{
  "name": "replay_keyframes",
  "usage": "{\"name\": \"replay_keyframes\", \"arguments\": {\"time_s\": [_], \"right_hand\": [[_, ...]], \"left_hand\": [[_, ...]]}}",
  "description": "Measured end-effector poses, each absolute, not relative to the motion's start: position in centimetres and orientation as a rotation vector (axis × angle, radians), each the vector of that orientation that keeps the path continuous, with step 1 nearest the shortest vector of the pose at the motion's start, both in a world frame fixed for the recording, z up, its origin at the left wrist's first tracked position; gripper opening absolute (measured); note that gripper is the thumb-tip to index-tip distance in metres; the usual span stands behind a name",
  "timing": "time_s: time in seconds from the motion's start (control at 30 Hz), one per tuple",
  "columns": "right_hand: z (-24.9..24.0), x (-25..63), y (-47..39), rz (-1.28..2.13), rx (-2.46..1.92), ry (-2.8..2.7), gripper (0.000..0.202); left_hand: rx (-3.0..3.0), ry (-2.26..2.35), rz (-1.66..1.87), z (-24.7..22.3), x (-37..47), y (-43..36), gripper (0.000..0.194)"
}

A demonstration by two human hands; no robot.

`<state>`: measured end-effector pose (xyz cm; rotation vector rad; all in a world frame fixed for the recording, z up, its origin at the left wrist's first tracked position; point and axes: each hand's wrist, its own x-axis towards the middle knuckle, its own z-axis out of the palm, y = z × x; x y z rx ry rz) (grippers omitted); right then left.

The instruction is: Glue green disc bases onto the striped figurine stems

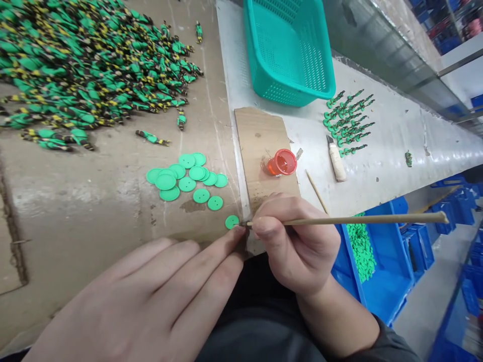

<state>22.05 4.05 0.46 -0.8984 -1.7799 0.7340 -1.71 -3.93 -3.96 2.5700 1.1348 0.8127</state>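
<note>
My right hand (296, 241) grips a thin wooden stick (362, 219) like a brush, its tip touching a small green disc (232, 221) at the table's front edge. My left hand (151, 301) lies flat and near the camera, its fingertips reaching up to the same disc and the stick's tip. A group of green discs (186, 178) lies just beyond. A small red cup (284, 162) lies on its side on a piece of cardboard (260, 133). A big heap of green-and-yellow figures (86, 65) fills the far left.
A teal mesh basket (290, 50) stands at the back. Right of it lie a row of green figures (349, 120), a knife with a pale handle (335, 161) and a second stick (317, 191). Blue bins (381, 261) below the table hold green discs.
</note>
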Motion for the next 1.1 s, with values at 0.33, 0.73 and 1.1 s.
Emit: {"name": "replay_keyframes", "arguments": {"time_s": [0.33, 0.73, 1.1], "right_hand": [[-0.2, 22.2, 3.9, 0.709, -0.883, -1.716, 0.015], [0.4, 22.1, 4.1, 0.755, -0.911, -1.756, 0.017], [0.5, 22.2, 4.2, 0.779, -0.925, -1.791, 0.016]], "left_hand": [[2.713, 1.068, 0.784, -4.0, -2.3, -3.6, 0.064], [2.747, 1.023, 0.806, -3.7, -2.3, -2.9, 0.059], [2.770, 1.026, 0.803, -4.3, -2.5, -3.4, 0.067]]}}
